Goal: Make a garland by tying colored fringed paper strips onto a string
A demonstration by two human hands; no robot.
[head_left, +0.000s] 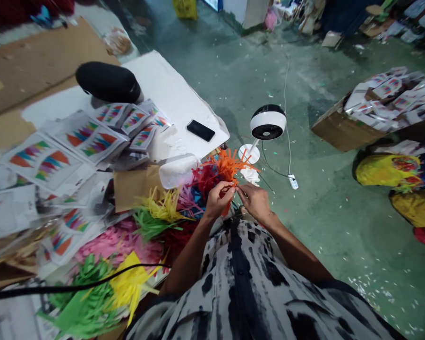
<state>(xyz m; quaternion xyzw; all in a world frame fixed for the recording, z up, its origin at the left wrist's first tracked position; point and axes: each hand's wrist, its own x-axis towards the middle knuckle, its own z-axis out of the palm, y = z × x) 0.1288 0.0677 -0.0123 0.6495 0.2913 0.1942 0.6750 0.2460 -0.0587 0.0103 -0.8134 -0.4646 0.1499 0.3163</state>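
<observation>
My left hand [218, 200] and my right hand [255, 201] meet in front of my body, fingertips pinched close together. Between them is an orange fringed tassel [229, 164]; its loose strips fan out beyond my fingers and a bit hangs below. The exact spot where my right fingertips grip is too small to make out. Just left of my hands lie a red fringe bundle [208, 182], purple and blue strips [188, 200], a yellow bundle [163, 206] and a green bundle [152, 226]. A clear plastic container [179, 171] stands beside them.
Packaged tassel garlands [92, 137] cover the table at left, with a black speaker [108, 81] and a phone [200, 130]. A black cable [92, 283] crosses the lower left. On the floor stand a fan [268, 122], a power strip [293, 182] and a full carton [340, 125].
</observation>
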